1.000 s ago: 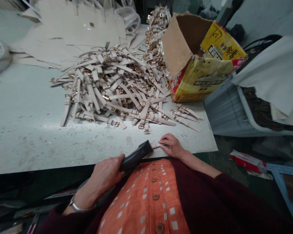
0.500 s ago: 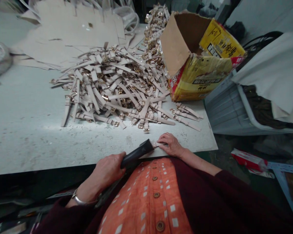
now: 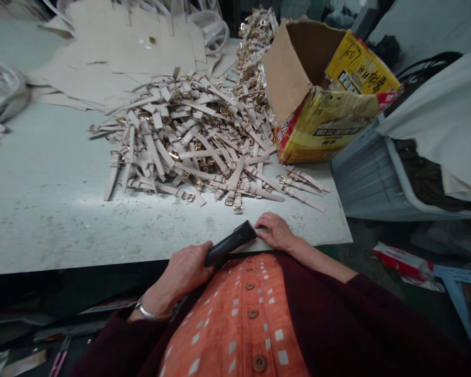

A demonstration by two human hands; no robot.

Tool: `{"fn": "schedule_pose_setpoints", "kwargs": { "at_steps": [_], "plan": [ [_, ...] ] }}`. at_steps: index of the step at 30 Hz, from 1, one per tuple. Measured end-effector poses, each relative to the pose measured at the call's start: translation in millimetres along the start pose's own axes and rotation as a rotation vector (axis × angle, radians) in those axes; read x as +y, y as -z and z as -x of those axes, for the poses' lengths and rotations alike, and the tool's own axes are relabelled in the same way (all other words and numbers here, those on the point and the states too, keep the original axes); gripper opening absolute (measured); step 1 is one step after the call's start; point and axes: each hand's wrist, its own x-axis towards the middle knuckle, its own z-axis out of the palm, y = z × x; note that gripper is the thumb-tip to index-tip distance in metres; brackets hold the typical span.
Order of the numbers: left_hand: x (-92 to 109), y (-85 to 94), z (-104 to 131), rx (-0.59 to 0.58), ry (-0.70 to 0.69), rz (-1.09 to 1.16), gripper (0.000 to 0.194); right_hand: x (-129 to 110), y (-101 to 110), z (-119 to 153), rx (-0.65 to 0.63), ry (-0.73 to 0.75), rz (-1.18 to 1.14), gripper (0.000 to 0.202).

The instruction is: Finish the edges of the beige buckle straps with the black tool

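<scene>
My left hand [image 3: 190, 264] is closed around the rear of a long black hand tool [image 3: 231, 243], whose exact kind I cannot make out. The tool slants up to the right over the table's front edge. Just beyond its far end, my right hand [image 3: 275, 231] pinches a small pale strap [image 3: 262, 230], mostly hidden by the fingers and the tool. Behind both hands lies a large heap of beige buckle straps [image 3: 188, 136] with gold buckles. A few loose buckle straps [image 3: 302, 189] rest to the right of the heap.
An open yellow cardboard box [image 3: 329, 123] stands at the table's right corner. Beside the table is a grey plastic bin [image 3: 361, 178] with pale sheets over it. Flat beige sheets [image 3: 113, 47] lie at the back left, with a clear plastic bag [image 3: 2, 91] at the far left.
The black tool has come up and right against the right fingers, hiding the piece that showed at its end. The left hand moved along with it. The view has shifted slightly.
</scene>
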Motion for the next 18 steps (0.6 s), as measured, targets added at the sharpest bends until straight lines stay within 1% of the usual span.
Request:
{"fn": "schedule_pose_setpoints", "kwargs": {
  "at_steps": [2,4,7,9,12,15,18],
  "plan": [
    [-12,0.6,6,-0.011,0.057,0.001,0.029,-1,-1,-1,0.026,-0.001,0.015,0.009],
    [-21,1.6,12,-0.025,0.095,0.003,0.029,0,-3,-1,0.078,0.001,0.04,0.01],
    [-26,2.5,17,-0.025,0.097,-0.007,0.03,4,-5,1,0.12,0.055,0.102,0.015],
    [-25,1.6,18,-0.024,0.075,-0.022,0.03,6,-6,5,0.113,0.104,0.102,0.017],
    [-24,-3.4,15,-0.03,0.036,-0.046,0.033,6,-6,10,0.084,0.151,0.026,0.019],
    [-25,-9.9,12,-0.046,0.03,-0.054,0.038,2,-4,12,0.055,0.152,-0.03,0.018],
    [-24,-12.7,8,-0.046,0.017,-0.047,0.037,0,-1,9,0.025,0.142,-0.032,0.022]
  ]
}}
